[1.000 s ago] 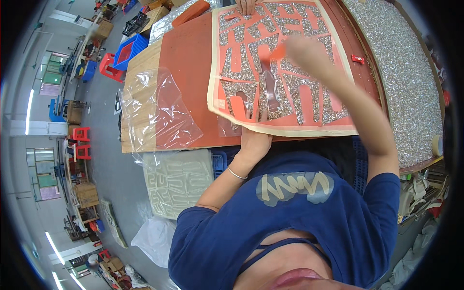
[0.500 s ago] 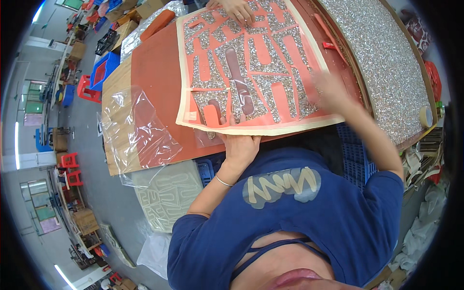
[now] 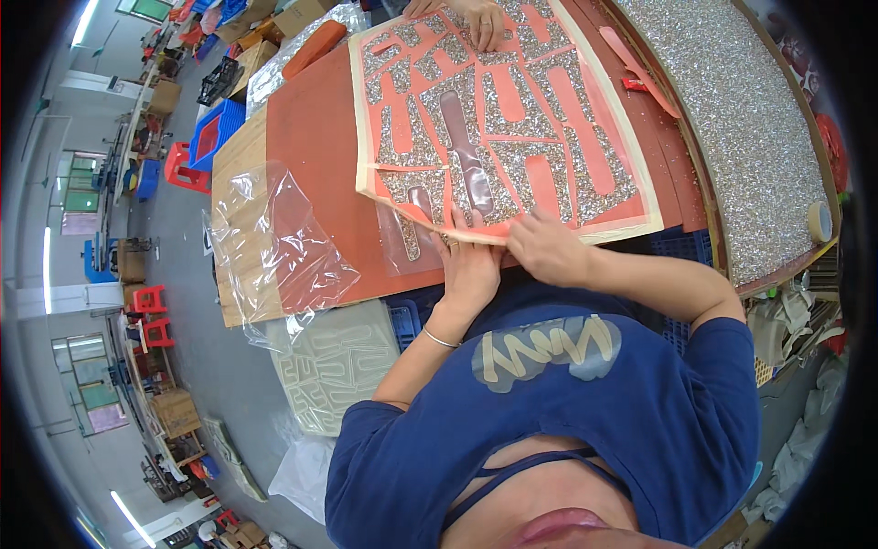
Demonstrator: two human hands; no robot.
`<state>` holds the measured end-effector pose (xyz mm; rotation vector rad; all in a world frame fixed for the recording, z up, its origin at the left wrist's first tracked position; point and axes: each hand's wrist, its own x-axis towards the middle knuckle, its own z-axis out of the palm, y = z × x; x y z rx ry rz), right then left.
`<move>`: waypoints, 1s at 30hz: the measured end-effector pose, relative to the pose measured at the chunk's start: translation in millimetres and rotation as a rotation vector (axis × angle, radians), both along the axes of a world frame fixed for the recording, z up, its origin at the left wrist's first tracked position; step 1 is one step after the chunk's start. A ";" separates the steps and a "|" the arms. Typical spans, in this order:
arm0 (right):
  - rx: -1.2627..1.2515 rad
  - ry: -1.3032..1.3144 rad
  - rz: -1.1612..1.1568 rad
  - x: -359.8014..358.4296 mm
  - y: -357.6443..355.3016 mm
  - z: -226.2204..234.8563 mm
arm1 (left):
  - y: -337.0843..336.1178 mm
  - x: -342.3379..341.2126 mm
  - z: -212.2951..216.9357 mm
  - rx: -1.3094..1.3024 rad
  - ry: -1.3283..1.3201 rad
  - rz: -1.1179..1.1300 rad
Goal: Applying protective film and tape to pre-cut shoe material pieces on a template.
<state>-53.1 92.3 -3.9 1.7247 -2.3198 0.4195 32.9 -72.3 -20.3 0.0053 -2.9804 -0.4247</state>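
Note:
A coral-pink stencil sheet (image 3: 599,165) with long cut-outs and a cream tape border lies over glittery silver material on the table. Its near left edge is raised and bent, showing clear film (image 3: 395,242) with a glittery strip beneath. My left hand (image 3: 469,272), a bangle on its wrist, grips the near edge with fingertips over the top. Just to its right, my right hand (image 3: 549,249) pinches the same edge with curled fingers. At the far side, another person's hands (image 3: 482,23) rest on the stencil sheet.
Crumpled clear plastic film (image 3: 274,238) overlaps the red-brown board (image 3: 306,137) on the left. A large glittery panel (image 3: 732,128) with a tape roll (image 3: 819,221) on it stands at right. A grey patterned mat (image 3: 334,366) lies at lower left. Blue crates (image 3: 679,245) sit under the table.
My right hand has come from the stencil's right side to its near edge, beside my left hand. The near left corner is now bent up more. The whole view has shifted slightly.

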 end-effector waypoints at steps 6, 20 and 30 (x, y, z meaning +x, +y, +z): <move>0.066 -0.125 -0.300 -103.0 15.6 50.5 | -1.3 2.9 -11.3 -0.078 -0.064 0.054; -0.259 0.056 -0.117 -101.4 1.3 125.2 | -20.5 -12.5 27.0 0.661 -0.164 -0.069; -0.341 -0.253 -0.245 -58.9 65.3 30.0 | 37.8 -61.8 22.5 0.227 0.079 -0.400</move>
